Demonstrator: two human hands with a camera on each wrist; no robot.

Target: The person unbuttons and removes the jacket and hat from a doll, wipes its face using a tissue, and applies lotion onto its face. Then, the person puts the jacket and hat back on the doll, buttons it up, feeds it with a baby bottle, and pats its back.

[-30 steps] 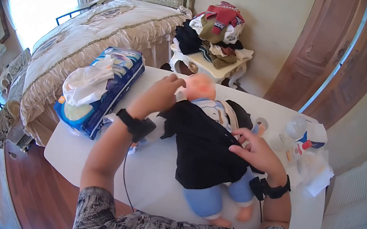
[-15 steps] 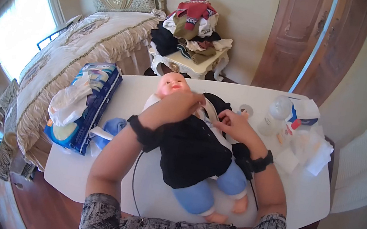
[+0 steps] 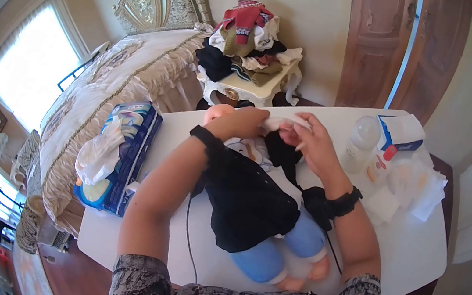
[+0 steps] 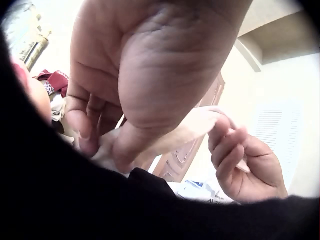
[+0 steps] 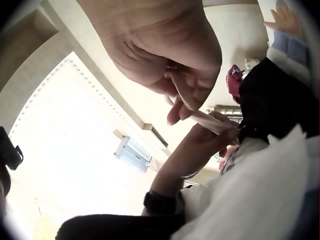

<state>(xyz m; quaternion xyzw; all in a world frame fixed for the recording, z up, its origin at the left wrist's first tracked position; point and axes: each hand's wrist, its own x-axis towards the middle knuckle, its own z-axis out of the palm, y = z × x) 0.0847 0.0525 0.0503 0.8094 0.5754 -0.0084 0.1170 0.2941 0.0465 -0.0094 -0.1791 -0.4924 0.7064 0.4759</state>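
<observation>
Head view: the blue-legged doll lies on its back on the white table, directly in front of you. The black garment covers much of its trunk. Your left hand is at the doll's upper end, the forearm hiding part of its head; your right hand is raised just beside it. A pale strip of cloth runs between the two. To the left on the table lies a blue packet with crumpled white cloth on it. To the right stand a clear bottle and a red-capped bottle, near a blue-and-white box and loose white sheets. Beyond the table, clothes are heaped on a side stand.

Left wrist view: your left thumb and fingers are together, clamped on one end of the strip. It spans across to your right hand, whose fingers are curled at the other end.

Right wrist view: your right fingers pinch the strip, drawn roughly straight towards your left hand. A small doll's hand shows at the upper corner, near the black garment. White material in the foreground is too blurred to identify.
</observation>
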